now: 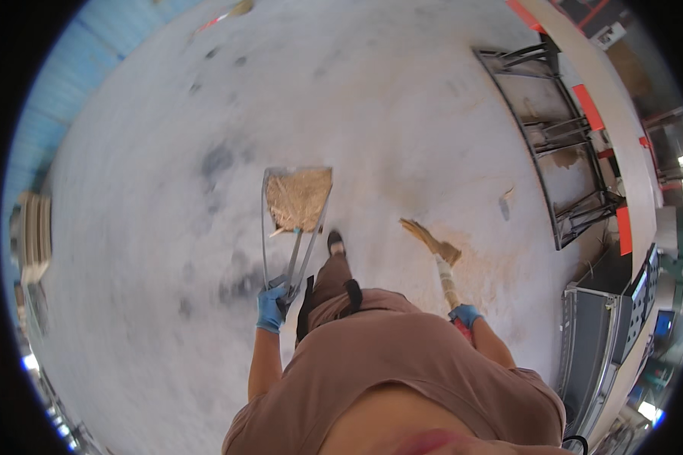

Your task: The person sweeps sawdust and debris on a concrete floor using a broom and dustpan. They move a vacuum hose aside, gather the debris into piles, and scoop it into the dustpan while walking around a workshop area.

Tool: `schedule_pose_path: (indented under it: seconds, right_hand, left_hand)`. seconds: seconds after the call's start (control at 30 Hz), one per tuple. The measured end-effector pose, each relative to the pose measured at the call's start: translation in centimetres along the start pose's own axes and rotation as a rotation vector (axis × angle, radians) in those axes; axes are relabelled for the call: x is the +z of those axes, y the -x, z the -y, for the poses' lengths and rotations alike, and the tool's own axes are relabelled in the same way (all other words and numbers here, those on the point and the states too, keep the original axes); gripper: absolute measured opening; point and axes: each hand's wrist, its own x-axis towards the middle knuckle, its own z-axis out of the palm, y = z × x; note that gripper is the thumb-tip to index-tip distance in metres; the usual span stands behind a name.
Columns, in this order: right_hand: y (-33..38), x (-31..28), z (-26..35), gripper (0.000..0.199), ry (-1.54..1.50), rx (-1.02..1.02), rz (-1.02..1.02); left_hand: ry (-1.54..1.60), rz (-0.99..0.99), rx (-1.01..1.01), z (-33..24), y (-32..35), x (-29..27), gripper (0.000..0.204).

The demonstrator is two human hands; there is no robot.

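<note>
Blue-gloved left hand closed round the upper handle of a long-handled dustpan; gloved right hand clamped on a broom. Broom head down at near right, apart from the pan. Pan ahead, slightly left, holding straw-coloured debris. Farther right: black metal frame. Far left: blue wall.

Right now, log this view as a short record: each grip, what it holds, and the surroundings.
Left grip: blue-gloved, closed on the handle of a grey metal dustpan
Dustpan contents: tan, shavings-like debris
Right grip: blue-gloved, closed on a pale-handled broom with tan bristles
Broom position: right of the dustpan; floor contact unclear
Floor: smooth grey floor with dark stains
Right side: black metal frame, grey box-shaped cabinet
</note>
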Motion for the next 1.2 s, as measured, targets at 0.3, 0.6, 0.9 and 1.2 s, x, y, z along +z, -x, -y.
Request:
schedule_pose_path:
  seconds: [0.3, 0.6, 0.9, 1.2]
  right_hand:
    - [-5.1, -7.1, 19.7, 0.019, -0.718, 0.167, -0.26]
    - [-27.7, -28.1, 43.5, 0.016, -0.884, 0.424, -0.19]
    - [-42.8, -51.9, 70.1, 0.025, -0.755, 0.146, -0.227]
    - [-47.8, -71.2, 92.8, 0.039, -1.109, 0.089, -0.335]
  left_hand:
    - [-0.181, 0.049, -0.171, -16.3, -28.6, 20.6, 0.055]
    - [-0.233, 0.043, -0.25, -27.0, -53.2, 42.4, 0.061]
    - [-0.714, 0.119, -0.22, -37.1, -80.3, 64.2, 0.062]
    - [-0.737, 0.225, -0.22, -47.3, -104.7, 93.7, 0.06]
